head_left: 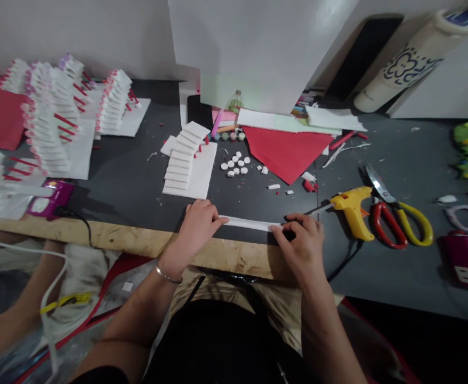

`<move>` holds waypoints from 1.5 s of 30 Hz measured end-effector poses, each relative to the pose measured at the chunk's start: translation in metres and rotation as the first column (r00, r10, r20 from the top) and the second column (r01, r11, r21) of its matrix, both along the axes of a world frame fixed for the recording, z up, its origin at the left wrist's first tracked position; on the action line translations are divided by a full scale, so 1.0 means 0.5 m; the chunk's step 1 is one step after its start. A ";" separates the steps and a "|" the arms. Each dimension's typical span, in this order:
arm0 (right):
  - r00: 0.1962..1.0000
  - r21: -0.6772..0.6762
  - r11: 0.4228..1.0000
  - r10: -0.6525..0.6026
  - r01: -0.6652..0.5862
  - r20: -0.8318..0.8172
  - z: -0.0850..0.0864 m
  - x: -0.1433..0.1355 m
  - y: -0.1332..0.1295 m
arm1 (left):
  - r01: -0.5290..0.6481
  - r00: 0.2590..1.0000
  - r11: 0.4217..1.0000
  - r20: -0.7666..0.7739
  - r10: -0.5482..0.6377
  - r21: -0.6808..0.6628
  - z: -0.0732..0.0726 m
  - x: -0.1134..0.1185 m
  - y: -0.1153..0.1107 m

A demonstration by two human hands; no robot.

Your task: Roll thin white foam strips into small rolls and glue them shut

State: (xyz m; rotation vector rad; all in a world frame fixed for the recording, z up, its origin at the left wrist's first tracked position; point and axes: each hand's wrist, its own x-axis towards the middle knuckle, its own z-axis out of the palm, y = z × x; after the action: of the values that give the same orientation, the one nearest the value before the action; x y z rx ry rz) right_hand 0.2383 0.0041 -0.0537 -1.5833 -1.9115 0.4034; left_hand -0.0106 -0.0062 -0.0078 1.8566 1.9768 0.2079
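A narrow white strip (250, 223), perhaps paper or foam, lies near the table's front edge, stretched between my hands. My left hand (199, 221) pinches its left end between thumb and fingers. At the other end, my right hand (301, 234) has its thumb and curled fingers closed on the strip. Beyond my left hand stands a stepped row of white slabs (182, 160) on a white base, with short red sticks at its side. Several small white discs (236, 164) are scattered behind the strip. The tip of a yellow hot glue gun (354, 210) points toward my right hand.
Scissors (389, 213) with red and yellow handles lie right of the glue gun. A red sheet (288, 149) and scraps sit at the back. Several finished-looking stepped pieces (48, 117) and a purple box (50, 198) with a cord stand left. A bottle (413, 61) leans back right.
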 end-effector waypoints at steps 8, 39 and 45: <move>1.000 -0.026 1.000 -0.017 0.017 -0.022 0.008 -0.001 0.006 | -0.093 0.992 0.984 0.105 0.077 0.153 -0.022 -0.018 -0.004; 0.854 0.017 0.906 0.392 -0.422 0.342 -0.009 -0.019 -0.085 | 0.480 0.851 0.865 -0.320 -0.417 0.147 -0.064 0.145 -0.095; 0.850 0.029 0.908 0.379 -0.417 0.365 -0.007 -0.019 -0.087 | 0.392 0.888 0.904 -0.326 -0.323 0.172 -0.064 0.075 -0.114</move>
State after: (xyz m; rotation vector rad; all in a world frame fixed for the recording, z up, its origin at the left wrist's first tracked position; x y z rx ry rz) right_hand 0.2288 -0.0395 -0.0571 -1.2411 -2.5091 0.1842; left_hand 0.0267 -0.0632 -0.0397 2.4956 1.7960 0.0582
